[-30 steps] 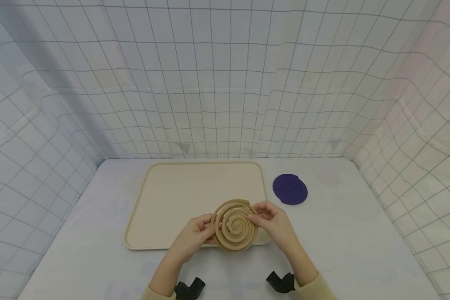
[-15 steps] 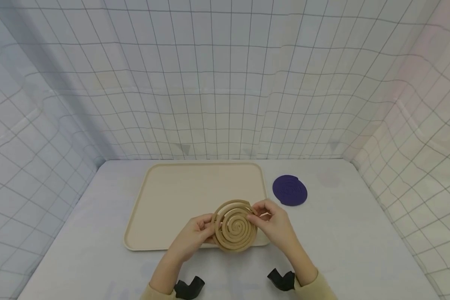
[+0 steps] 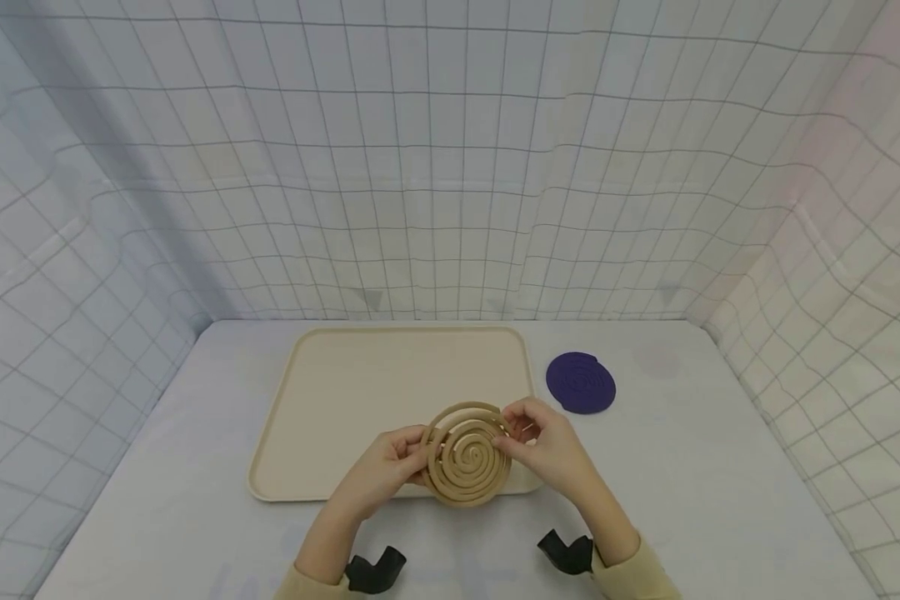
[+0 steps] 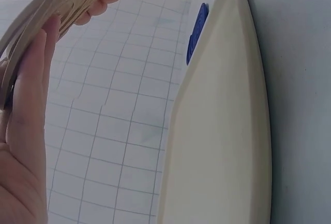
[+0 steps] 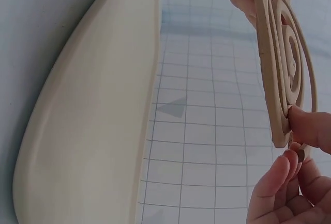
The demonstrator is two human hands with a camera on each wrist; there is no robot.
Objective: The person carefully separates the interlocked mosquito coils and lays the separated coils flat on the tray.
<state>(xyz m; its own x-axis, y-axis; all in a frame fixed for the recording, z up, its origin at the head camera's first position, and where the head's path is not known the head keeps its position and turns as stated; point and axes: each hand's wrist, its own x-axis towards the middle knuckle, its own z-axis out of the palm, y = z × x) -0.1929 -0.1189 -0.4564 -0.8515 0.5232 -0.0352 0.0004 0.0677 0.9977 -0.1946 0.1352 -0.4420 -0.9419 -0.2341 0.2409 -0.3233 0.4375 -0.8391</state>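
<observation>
A tan mosquito coil (image 3: 468,479), probably a nested pair, is held up above the front right part of the tray. My left hand (image 3: 382,468) pinches its left edge between thumb and fingers. On the opposite side my right hand (image 3: 546,443) pinches the coil near its upper right edge, with the thumb on top. Crescent-shaped gaps show between the outer ring and the inner windings. Seen edge-on in the right wrist view, the coil (image 5: 269,69) has strands standing apart, and my right fingertips (image 5: 279,169) grip by the coil's lower end.
A cream rectangular tray (image 3: 360,400) lies on the white table (image 3: 690,467). Right of it is a flat purple mosquito coil (image 3: 581,383). White grid-patterned curtains (image 3: 457,167) stand behind and at both sides.
The gaps near the coil's upper left have widened as its windings spread apart. My right thumb has shifted slightly left and down; my left hand has barely moved.
</observation>
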